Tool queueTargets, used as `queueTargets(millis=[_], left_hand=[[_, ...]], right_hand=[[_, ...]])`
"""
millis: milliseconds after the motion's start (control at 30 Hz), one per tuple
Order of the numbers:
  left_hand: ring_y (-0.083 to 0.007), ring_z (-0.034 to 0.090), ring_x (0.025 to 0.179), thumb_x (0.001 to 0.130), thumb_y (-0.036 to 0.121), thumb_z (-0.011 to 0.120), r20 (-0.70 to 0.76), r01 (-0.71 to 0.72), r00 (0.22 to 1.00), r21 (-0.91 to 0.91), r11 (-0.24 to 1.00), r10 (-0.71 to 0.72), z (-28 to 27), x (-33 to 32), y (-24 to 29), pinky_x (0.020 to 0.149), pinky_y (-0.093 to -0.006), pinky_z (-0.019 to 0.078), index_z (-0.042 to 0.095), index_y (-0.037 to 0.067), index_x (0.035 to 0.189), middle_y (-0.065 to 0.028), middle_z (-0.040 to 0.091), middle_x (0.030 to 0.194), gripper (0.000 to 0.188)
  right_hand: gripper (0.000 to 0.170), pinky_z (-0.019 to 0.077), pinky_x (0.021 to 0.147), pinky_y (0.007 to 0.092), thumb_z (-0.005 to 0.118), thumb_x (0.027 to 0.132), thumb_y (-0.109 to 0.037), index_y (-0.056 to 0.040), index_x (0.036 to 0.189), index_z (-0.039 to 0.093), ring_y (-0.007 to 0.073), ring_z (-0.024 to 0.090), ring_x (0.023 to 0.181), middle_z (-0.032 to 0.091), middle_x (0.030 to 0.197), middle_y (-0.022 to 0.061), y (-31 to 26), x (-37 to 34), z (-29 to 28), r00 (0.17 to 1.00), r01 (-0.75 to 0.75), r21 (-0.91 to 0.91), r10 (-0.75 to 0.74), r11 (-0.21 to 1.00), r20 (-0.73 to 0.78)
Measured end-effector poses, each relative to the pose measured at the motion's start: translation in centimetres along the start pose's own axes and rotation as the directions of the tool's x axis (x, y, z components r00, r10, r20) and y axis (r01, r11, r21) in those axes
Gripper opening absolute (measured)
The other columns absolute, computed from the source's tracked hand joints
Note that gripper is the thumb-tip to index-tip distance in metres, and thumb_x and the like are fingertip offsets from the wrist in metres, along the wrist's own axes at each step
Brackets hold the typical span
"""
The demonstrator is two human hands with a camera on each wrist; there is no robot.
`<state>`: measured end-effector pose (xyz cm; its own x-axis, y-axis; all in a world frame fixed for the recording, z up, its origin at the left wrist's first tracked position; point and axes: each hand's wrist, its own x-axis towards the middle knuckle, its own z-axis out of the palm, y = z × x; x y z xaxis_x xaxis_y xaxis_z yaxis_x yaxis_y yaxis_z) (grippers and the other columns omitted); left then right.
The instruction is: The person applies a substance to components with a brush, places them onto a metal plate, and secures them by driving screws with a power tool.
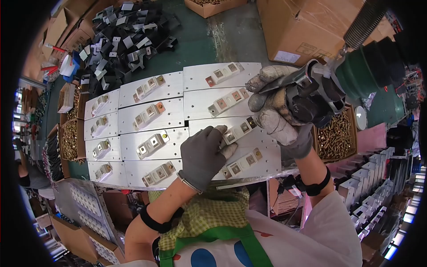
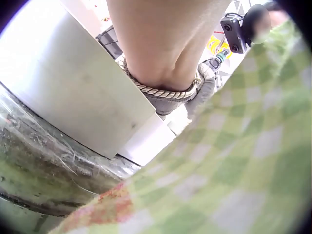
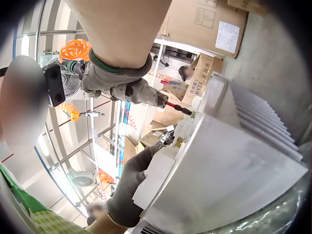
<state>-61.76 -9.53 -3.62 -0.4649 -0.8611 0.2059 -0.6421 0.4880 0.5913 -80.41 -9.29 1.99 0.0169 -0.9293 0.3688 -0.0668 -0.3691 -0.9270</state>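
My gloved left hand [image 1: 202, 153] pinches the near end of a white block [image 1: 240, 132] with metal terminals, on a silver plate [image 1: 200, 127]. In the right wrist view the left hand [image 3: 130, 187] is beside a white block [image 3: 156, 178]. My right hand [image 1: 278, 107] is curled round a power driver [image 1: 313, 100], above the block's far end. The driver's red and black bit [image 3: 178, 107] points down at the block's end in the right wrist view; whether it touches a screw is hard to tell. The left wrist view shows a glove cuff [image 2: 163, 105], its fingers hidden.
More blocks [image 1: 149, 118] sit on adjoining plates. Black brackets [image 1: 129, 42] are heaped behind. Boxes of brass screws stand right [image 1: 333, 138] and left [image 1: 70, 140]. A large carton [image 1: 307, 31] is at the back; a spring [image 1: 364, 22] hangs above the driver.
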Motion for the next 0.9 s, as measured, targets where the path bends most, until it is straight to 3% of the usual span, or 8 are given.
queueTargets(millis=[267, 367, 500, 567, 600, 633, 700, 900], left_hand=[[-0.0243, 0.059, 0.067, 0.071, 0.031, 0.067, 0.080, 0.051, 0.996, -0.008, 0.999, -0.050, -0.4, -0.1, 0.3, 0.057, -0.0347, 0.0463, 0.059, 0.008, 0.095, -0.0064, 0.058, 0.073, 0.034], [-0.0207, 0.056, 0.055, 0.065, 0.027, 0.071, -0.002, 0.020, 1.000, -0.019, 1.000, -0.020, -0.1, -0.2, 0.2, 0.052, -0.0312, 0.0441, 0.062, 0.007, 0.092, -0.0052, 0.055, 0.064, 0.034], [-0.0180, 0.058, 0.068, 0.070, 0.029, 0.070, 0.111, 0.124, 0.989, -0.216, 0.968, -0.101, -1.4, -0.2, 0.1, 0.060, -0.0296, 0.0452, 0.056, 0.005, 0.106, -0.0052, 0.058, 0.076, 0.045], [-0.0170, 0.058, 0.078, 0.074, 0.029, 0.068, 0.262, 0.363, 0.930, -0.542, 0.758, -0.259, -3.5, -0.5, 0.8, 0.066, -0.0285, 0.0457, 0.051, 0.003, 0.116, -0.0055, 0.058, 0.087, 0.053], [-0.0183, 0.055, 0.094, 0.080, 0.025, 0.063, 0.495, 0.551, 0.830, -0.798, 0.244, -0.255, -4.7, -0.4, 0.5, 0.076, -0.0276, 0.0452, 0.040, -0.001, 0.125, -0.0079, 0.054, 0.104, 0.057], [-0.0203, 0.053, 0.102, 0.085, 0.017, 0.055, 0.540, 0.508, 0.837, -0.826, -0.244, -0.086, -4.9, -0.8, 0.0, 0.080, -0.0278, 0.0458, 0.039, -0.002, 0.124, -0.0115, 0.051, 0.113, 0.047], [-0.0212, 0.052, 0.107, 0.087, 0.012, 0.051, 0.555, 0.513, 0.831, -0.793, -0.329, -0.042, -6.0, -1.0, 0.2, 0.081, -0.0288, 0.0466, 0.040, -0.002, 0.124, -0.0129, 0.051, 0.116, 0.041], [-0.0186, 0.058, 0.092, 0.087, 0.012, 0.050, 0.656, 0.618, 0.755, -0.717, -0.323, -0.014, -6.2, -1.6, 0.0, 0.073, -0.0262, 0.0476, 0.043, -0.001, 0.120, -0.0092, 0.055, 0.109, 0.036]], right_hand=[[0.058, 0.0533, 0.070, 0.0286, 0.069, 0.069, -0.004, -0.0022, 0.120, 0.042, 0.0174, 0.058, 0.086, 0.054, 0.106, 0.0147, 1.1, 0.6, -0.2, 0.998, 0.054, -0.117, -0.056, 0.992, -0.015], [0.059, 0.0532, 0.072, 0.0311, 0.068, 0.070, -0.005, -0.0029, 0.122, 0.041, 0.0200, 0.058, 0.088, 0.051, 0.112, 0.0166, 1.2, 0.3, -0.8, 0.999, -0.031, -0.134, 0.036, 0.990, 0.034], [0.057, 0.0485, 0.080, 0.0324, 0.063, 0.076, -0.013, -0.0027, 0.126, 0.037, 0.0203, 0.055, 0.093, 0.047, 0.118, 0.0169, 0.2, 0.4, -1.1, 0.980, -0.179, 0.339, 0.199, 0.924, -0.025], [0.057, 0.0440, 0.087, 0.0315, 0.060, 0.080, -0.015, -0.0023, 0.128, 0.034, 0.0175, 0.053, 0.097, 0.047, 0.119, 0.0150, -1.3, -1.3, -0.7, 0.917, -0.279, 0.668, 0.399, 0.690, -0.030], [0.056, 0.0417, 0.090, 0.0311, 0.059, 0.081, -0.016, -0.0021, 0.129, 0.033, 0.0161, 0.052, 0.099, 0.047, 0.119, 0.0140, -1.8, -2.2, -0.5, 0.869, -0.297, 0.798, 0.495, 0.524, -0.002], [0.055, 0.0385, 0.093, 0.0311, 0.055, 0.084, -0.016, -0.0025, 0.131, 0.031, 0.0156, 0.048, 0.103, 0.044, 0.122, 0.0128, -1.0, -2.8, -0.7, 0.874, -0.322, 0.790, 0.484, 0.522, 0.036], [0.050, 0.0309, 0.101, 0.0316, 0.045, 0.089, -0.015, -0.0041, 0.134, 0.025, 0.0154, 0.038, 0.116, 0.036, 0.131, 0.0102, 1.6, -3.1, -0.1, 0.924, -0.355, 0.631, 0.361, 0.690, 0.126], [0.052, 0.0331, 0.095, 0.0311, 0.047, 0.088, -0.018, -0.0033, 0.133, 0.026, 0.0162, 0.040, 0.110, 0.037, 0.128, 0.0105, -3.1, -4.0, 1.6, 0.994, -0.041, 0.637, 0.094, 0.769, -0.049]])
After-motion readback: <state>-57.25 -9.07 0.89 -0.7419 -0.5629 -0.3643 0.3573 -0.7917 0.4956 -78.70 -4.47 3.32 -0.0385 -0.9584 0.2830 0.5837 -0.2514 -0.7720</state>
